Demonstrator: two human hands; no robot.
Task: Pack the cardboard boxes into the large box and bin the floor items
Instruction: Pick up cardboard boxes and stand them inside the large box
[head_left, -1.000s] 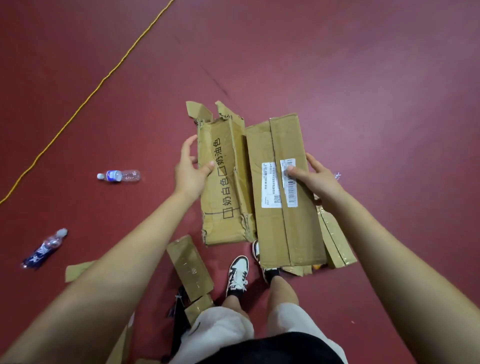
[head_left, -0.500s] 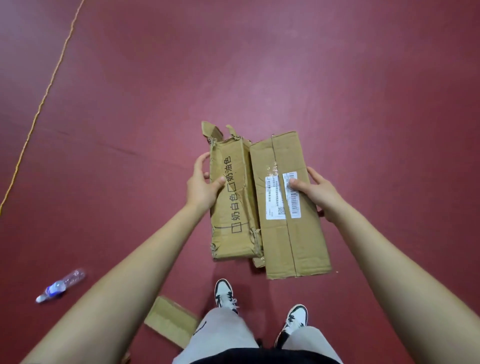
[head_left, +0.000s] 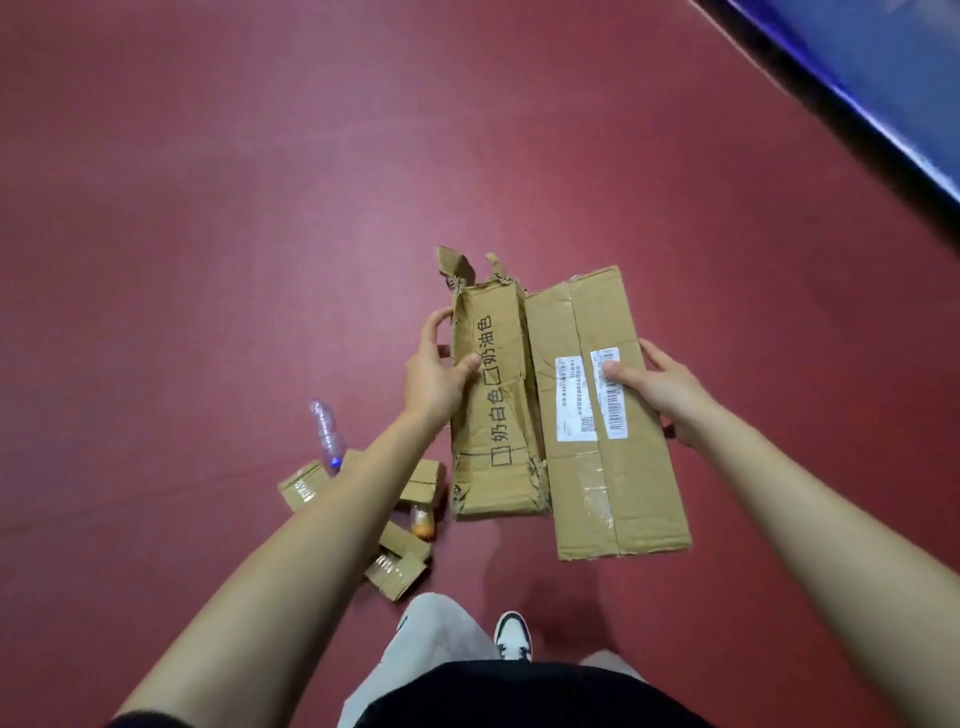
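Holding two long corrugated boxes side by side above the red floor (head_left: 208, 208), the left grip (head_left: 436, 374) clamps the torn, creased box (head_left: 493, 415) printed with black characters. The right grip (head_left: 660, 387) clamps the smoother taped box (head_left: 613, 483) at its white labels. A crumpled clear bottle (head_left: 327, 436) and small cardboard boxes (head_left: 402, 574) lie on the floor, near left.

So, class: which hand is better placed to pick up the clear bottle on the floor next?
Probably left. The left hand grips the torn box on the same side as the clear bottle; the right hand holds the labelled box, farther across. Either must free itself first.
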